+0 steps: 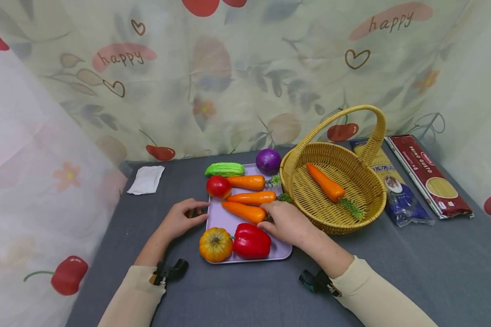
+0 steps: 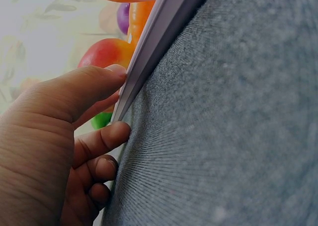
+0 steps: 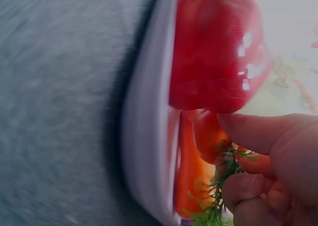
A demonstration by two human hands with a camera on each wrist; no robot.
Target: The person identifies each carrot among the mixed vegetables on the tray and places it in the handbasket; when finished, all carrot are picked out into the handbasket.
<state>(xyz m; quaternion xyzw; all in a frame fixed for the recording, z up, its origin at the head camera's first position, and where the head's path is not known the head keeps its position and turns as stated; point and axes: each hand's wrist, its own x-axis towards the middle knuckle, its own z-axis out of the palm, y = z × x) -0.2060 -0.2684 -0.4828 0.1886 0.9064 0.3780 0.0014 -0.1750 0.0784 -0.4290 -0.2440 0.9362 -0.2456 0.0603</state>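
Note:
My right hand [image 1: 287,221] grips the leafy end of the nearest carrot [image 1: 244,212] between thumb and fingers, just behind a red bell pepper [image 1: 251,241]. Green carrot leaves [image 3: 216,198] show beside those fingers in the right wrist view. The carrot lies over a lilac tray [image 1: 224,220], with two more carrots [image 1: 251,198] behind it. At the tray's left edge, the thumb and fingertips of my left hand [image 1: 181,219] touch the rim [image 2: 141,52]. A small orange pumpkin [image 1: 215,245] sits at the tray's front left corner.
A red round fruit [image 1: 218,186], a green bumpy gourd [image 1: 225,169] and a purple ball-shaped vegetable [image 1: 268,161] are at the tray's back. To the right stands a handled wicker basket [image 1: 310,197] holding another carrot [image 1: 324,182]. Pasta packs [image 1: 431,179] lie beyond; a white tissue [image 1: 146,180] lies back left.

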